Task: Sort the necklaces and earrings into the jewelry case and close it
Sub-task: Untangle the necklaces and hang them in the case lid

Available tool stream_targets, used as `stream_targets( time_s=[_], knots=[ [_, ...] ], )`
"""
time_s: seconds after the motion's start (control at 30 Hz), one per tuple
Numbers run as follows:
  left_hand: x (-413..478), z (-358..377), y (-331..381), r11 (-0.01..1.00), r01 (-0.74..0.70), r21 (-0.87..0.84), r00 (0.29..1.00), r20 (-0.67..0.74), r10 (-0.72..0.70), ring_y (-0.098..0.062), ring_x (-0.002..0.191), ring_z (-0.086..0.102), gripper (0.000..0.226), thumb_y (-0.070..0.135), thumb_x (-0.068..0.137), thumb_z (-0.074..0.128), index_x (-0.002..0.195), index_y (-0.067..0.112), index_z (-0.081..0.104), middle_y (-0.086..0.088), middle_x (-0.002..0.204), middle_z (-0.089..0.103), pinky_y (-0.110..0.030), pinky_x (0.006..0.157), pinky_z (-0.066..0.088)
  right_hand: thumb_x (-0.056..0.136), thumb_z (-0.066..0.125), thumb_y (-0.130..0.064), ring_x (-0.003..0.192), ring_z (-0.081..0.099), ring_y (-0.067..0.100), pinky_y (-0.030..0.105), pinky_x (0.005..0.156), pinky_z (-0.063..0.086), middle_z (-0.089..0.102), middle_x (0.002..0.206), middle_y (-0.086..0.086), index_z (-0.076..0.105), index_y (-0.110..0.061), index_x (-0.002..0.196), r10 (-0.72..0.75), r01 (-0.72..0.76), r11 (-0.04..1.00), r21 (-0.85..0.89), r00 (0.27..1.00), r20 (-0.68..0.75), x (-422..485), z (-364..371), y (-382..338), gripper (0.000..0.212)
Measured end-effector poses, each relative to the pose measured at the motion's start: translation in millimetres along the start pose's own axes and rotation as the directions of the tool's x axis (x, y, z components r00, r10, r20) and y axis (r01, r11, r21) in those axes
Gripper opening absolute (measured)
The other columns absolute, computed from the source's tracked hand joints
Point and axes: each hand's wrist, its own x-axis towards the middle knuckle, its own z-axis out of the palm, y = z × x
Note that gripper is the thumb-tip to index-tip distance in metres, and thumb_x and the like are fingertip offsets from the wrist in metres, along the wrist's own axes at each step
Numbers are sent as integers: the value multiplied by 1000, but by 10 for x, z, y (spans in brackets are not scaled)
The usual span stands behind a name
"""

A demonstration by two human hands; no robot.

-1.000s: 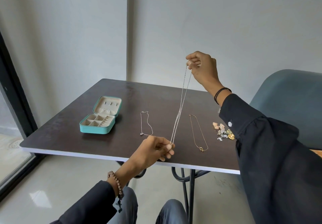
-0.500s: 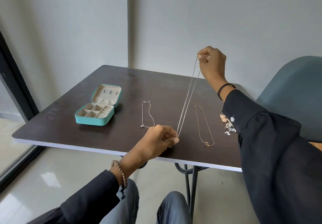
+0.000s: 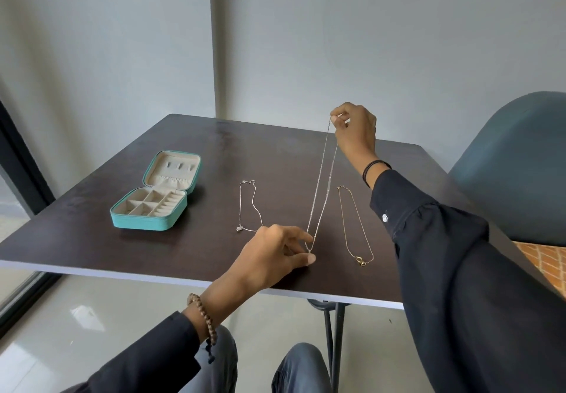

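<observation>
the right hand (image 3: 355, 131) pinches the top of the beaded silver necklace (image 3: 319, 178) in the upper middle of the frame. the left hand (image 3: 275, 255) pinches its lower end just above the table (image 3: 190, 248), so the chain runs nearly upright. the open jewelry case (image 3: 153, 198) lies left, nearer the left hand. three necklaces are counted: this one, a thin silver necklace (image 3: 249, 209) and a gold necklace (image 3: 355, 224); no earrings show.
</observation>
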Motion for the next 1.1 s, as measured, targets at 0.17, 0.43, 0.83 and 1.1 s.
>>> stream_targets(
  time_s=[0.17,0.43,0.83,1.1],
  knots=[
    [61,13,-29,998,47,-51,999,14,-47,-2,84,72,23,34,84,80,104,22,77,11,85,78,-33,90,57,94,58,-10,89,64,20,34,78,54,67,103,5,73,-21,94,12,-12,1000,-16,1000,17,28,153,94,19],
    [107,64,32,998,64,-8,996,60,-63,5,79,68,21,41,82,80,100,30,78,17,85,76,-34,85,58,94,59,-8,91,66,19,33,78,55,69,101,4,74,-23,92,25,-22,999,-33,995,92,-43,430,254,21],
    [113,68,60,983,55,173,998,32,-61,-1,72,56,13,48,88,72,98,42,78,20,89,70,-18,59,39,91,57,-6,90,66,20,37,78,57,69,97,-1,73,-25,88,38,-26,997,-74,983,177,-212,718,395,25],
    [51,46,28,930,-163,331,986,32,161,3,102,41,20,57,91,62,97,45,77,22,113,57,-28,75,48,92,62,-8,90,66,21,34,77,55,70,97,1,74,-22,89,24,0,995,-100,971,237,-304,810,450,19]
  ],
)
